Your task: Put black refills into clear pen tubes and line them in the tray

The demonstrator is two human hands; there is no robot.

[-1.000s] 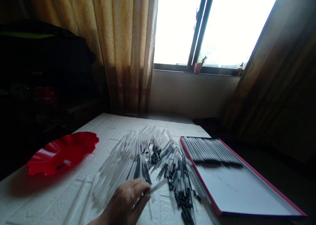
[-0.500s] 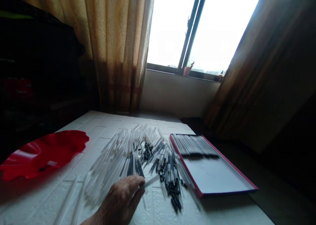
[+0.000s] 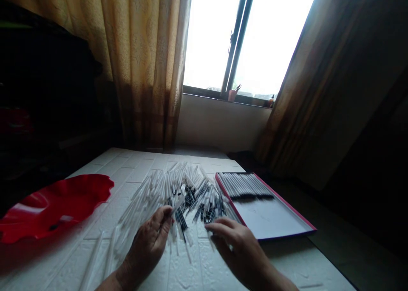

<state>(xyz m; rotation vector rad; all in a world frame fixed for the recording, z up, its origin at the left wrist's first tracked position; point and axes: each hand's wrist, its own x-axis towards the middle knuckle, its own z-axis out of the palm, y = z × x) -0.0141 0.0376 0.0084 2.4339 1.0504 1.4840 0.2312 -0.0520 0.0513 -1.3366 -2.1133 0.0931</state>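
Observation:
My left hand is closed, pinching a clear plastic tube between thumb and fingertips above the pile's near edge. My right hand is bent over the near end of a heap of black-tipped pen parts. Its fingertips come together there, and what they hold, if anything, is hidden. Between and beyond the hands lie many clear tubes, thin dark refill-like sticks and small black pieces. Right of them, a shallow red-edged box holds a row of black-ended clear pens at its far end.
A red wavy-rimmed dish stands on the left of the white brick-patterned table, with small items inside. Loose long clear tubes lie near the front left. Behind are a curtain and a window.
My right hand has come into view over the black-tipped parts. My left hand, still holding the clear tube, has moved slightly up and left. The camera view has shifted a little.

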